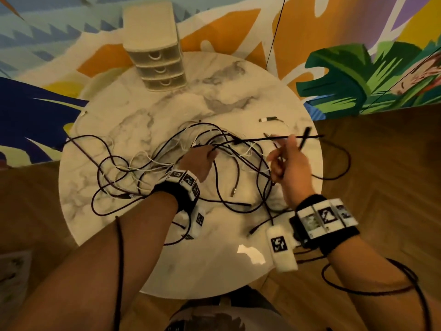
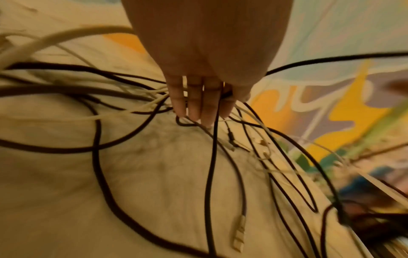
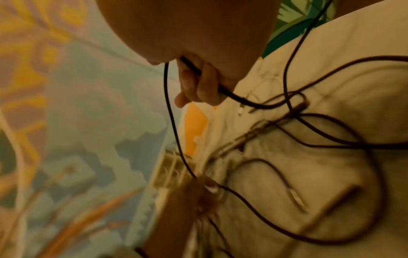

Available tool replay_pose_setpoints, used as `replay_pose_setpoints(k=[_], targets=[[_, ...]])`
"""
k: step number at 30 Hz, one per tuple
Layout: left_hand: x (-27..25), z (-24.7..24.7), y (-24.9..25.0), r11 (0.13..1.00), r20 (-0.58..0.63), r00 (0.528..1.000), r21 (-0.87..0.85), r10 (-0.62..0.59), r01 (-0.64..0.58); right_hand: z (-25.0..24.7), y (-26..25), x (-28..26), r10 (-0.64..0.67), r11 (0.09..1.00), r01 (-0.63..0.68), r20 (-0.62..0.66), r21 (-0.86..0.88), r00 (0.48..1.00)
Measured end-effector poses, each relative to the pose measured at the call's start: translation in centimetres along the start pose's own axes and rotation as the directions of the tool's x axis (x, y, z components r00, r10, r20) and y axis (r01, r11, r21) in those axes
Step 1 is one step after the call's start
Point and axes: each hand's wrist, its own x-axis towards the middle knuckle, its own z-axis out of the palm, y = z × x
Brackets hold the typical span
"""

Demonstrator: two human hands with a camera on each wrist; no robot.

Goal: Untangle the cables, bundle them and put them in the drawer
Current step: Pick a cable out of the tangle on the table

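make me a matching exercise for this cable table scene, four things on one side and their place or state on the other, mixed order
Things:
1. cream three-drawer plastic organizer
2. left hand
3. right hand
4. tangled black and white cables

Place or state:
A. lifted, gripping a black cable
B. at the round marble table's far edge, drawers closed
C. spread across the tabletop
D. fingers straight, down on the tangle

Pairs: 1-B, 2-D, 3-A, 4-C
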Motion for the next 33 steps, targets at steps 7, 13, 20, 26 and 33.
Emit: replay_pose_setpoints(k=[7, 13, 20, 26, 33], targets=[[-5.0, 1.9, 2.4, 0.982, -0.164, 0.971, 0.106, 0.173, -0.157, 4.7, 3.5, 0.6, -0.015, 0.873, 0.116, 0.212, -0.473, 0.977], [-3.5, 1.0, -0.7, 0.999, -0.129, 0.992, 0.03, 0.014, -0.011, 3.9, 0.9, 0.1, -0.1, 0.906, 0.176, 0.209, -0.384, 0.973], [-1.3, -2.1, -0.7, 1.0, -0.135, 0.991, 0.03, 0.0, 0.004, 1.9, -2.6, 0.2, -0.225, 0.923, 0.254, 0.131, -0.288, 0.965], [-2.0, -1.3, -1.6, 0.996, -0.186, 0.981, 0.081, 0.062, -0.048, 1.9, -3.7, 0.5, -0.285, 0.932, 0.282, 0.02, -0.226, 0.958], [-4.2, 1.3, -3.4, 0.982, -0.089, 0.985, 0.125, 0.15, -0.138, 3.5, -4.8, 0.6, -0.313, 0.939, 0.316, 0.049, -0.137, 0.949]])
